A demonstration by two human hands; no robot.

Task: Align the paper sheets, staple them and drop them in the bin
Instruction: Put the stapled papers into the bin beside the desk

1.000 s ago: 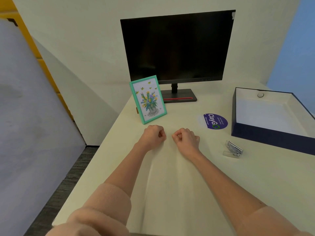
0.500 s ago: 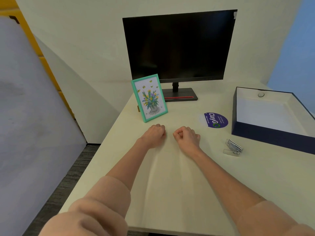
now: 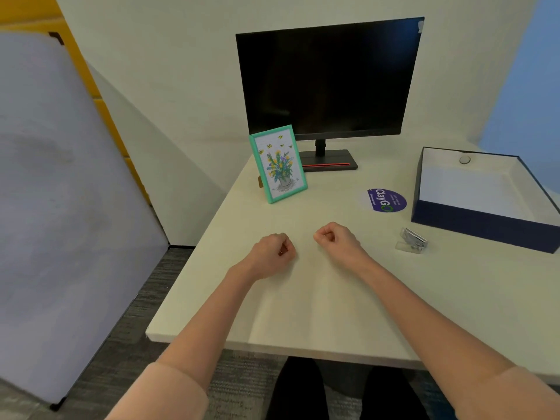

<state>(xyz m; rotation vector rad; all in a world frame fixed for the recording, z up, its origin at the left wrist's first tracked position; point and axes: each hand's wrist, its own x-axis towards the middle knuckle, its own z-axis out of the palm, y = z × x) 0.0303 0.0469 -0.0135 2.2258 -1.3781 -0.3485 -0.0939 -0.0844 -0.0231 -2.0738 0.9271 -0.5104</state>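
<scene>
Both hands lie on the cream-coloured tabletop (image 3: 454, 298), forearms stretched forward, peach sleeves (image 3: 169, 392) pushed up to the elbow.

Left hand (image 3: 269, 253): fingers (image 3: 283, 248) curled in to a loose fist, thumb side up, knuckles resting on the surface. Nothing visible inside the fist.

Right hand (image 3: 336, 239): fingers (image 3: 325, 236) likewise curled shut, fist resting on the surface, apart from the left fist with a gap between them. Nothing visible held.

Pale paper sheets (image 3: 303, 307): faintly discernible, lying flat under and between the forearms, nearly the same tone as the tabletop; long soft creases run toward the near edge. Both fists appear to rest at the far end of the sheets; whether the fingers pinch the paper, cannot tell.

Small clear-and-silver stapler (image 3: 412, 240): on the tabletop to the right of the right hand, not touched.

Navy open box with white interior (image 3: 485, 222): at the far right, just beyond the stapler.

Round purple sticker (image 3: 385, 200), green-framed flower picture (image 3: 278, 164) standing upright, and black monitor (image 3: 330, 80) stand further back.
</scene>
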